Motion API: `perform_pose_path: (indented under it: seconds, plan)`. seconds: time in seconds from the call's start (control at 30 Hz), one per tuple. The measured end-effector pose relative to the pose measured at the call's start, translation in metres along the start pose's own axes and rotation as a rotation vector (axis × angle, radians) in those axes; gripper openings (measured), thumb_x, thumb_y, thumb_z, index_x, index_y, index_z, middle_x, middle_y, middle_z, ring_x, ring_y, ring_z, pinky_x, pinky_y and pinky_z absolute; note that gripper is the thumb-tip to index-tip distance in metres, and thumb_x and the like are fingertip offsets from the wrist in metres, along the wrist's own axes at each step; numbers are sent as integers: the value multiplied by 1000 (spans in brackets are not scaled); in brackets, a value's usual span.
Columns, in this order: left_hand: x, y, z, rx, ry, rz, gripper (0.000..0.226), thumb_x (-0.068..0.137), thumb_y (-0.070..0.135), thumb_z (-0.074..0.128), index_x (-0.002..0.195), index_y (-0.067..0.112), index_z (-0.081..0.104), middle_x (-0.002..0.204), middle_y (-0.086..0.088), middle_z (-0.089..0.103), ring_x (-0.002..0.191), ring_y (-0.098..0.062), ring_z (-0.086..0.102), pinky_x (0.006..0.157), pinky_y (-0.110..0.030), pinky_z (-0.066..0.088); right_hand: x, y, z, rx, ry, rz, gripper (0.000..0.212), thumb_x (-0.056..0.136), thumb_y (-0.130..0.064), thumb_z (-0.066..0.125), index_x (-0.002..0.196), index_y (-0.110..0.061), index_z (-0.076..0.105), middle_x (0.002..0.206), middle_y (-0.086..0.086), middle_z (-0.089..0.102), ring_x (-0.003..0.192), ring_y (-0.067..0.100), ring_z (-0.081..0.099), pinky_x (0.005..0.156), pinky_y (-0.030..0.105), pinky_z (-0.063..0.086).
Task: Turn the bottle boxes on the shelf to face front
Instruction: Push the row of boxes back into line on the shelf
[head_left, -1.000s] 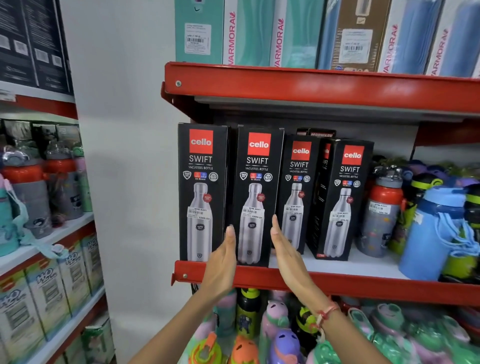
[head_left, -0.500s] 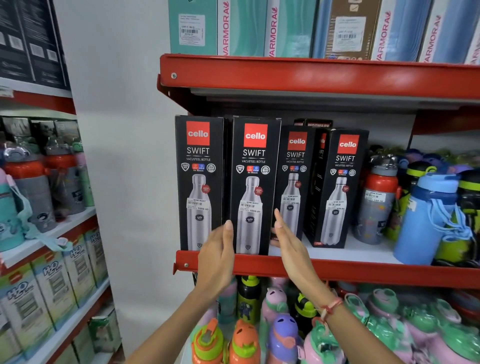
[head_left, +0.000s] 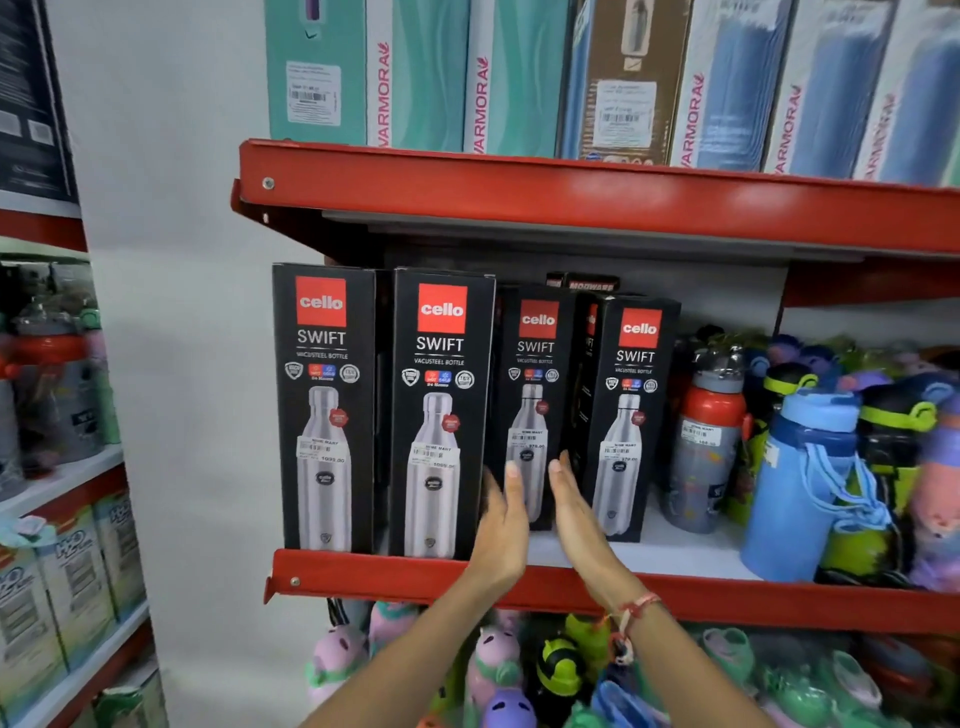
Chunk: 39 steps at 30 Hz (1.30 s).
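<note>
Several black Cello Swift bottle boxes stand on the red shelf (head_left: 363, 571). The first box (head_left: 324, 405) and second box (head_left: 441, 410) sit at the front edge, facing front. The third box (head_left: 532, 374) stands further back. The fourth box (head_left: 626, 415) is angled, showing its left side. My left hand (head_left: 501, 525) is flat, fingers up, at the left edge of the third box. My right hand (head_left: 574, 514) is flat at that box's right edge. Both palms face each other with the box's lower part between them; contact is unclear.
Loose bottles fill the shelf to the right, a red-and-grey one (head_left: 709, 441) and a blue one (head_left: 802, 483) nearest. Tall teal and blue boxes (head_left: 415, 78) stand on the shelf above. Colourful kids' bottles (head_left: 498, 670) crowd the shelf below. A white wall (head_left: 171, 364) is left.
Both hands moved right, from either side of the second box to either side of the third box. The view shifted left and down a little.
</note>
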<state>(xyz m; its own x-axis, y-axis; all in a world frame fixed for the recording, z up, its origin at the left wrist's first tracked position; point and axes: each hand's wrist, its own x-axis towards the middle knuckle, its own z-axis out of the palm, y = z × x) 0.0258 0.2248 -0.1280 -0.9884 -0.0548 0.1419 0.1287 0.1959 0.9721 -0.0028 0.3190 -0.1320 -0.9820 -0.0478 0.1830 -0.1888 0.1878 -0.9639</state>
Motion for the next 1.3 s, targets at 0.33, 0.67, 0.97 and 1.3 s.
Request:
perform_pose_path:
  seconds: [0.33, 0.67, 0.97, 1.3]
  plan:
    - [-12, 0, -1, 2, 55, -4, 73, 86, 67, 5, 150, 32, 9, 160, 3, 15, 146, -18, 16, 118, -38, 11, -12, 7, -17, -75, -81, -24, 65, 87, -70, 19, 146, -48, 4, 157, -15, 13, 146, 13, 14, 118, 39, 13]
    - [-56, 0, -22, 36, -21, 29, 83, 81, 73, 3, 150, 28, 11, 159, 8, 13, 146, -10, 12, 117, -32, 6, -65, 1, -23, -159, -35, -31, 57, 85, -75, 15, 140, -62, 10, 156, -12, 25, 141, 17, 31, 116, 42, 21]
    - [-69, 0, -24, 226, 147, 174, 72, 92, 62, 17, 147, 18, 30, 152, 1, 36, 141, -16, 30, 115, -33, 20, -79, -3, -29, -148, -14, -48, 55, 89, -69, 19, 142, -55, 22, 153, -9, 34, 137, 14, 37, 112, 36, 26]
    - [-40, 21, 59, 101, -79, 290, 63, 96, 54, 22, 150, 21, 22, 155, 4, 29, 142, -10, 26, 113, -24, 19, -28, 15, -97, -72, 273, -120, 53, 99, -46, 30, 150, -32, 21, 156, -6, 23, 144, 15, 21, 115, 36, 18]
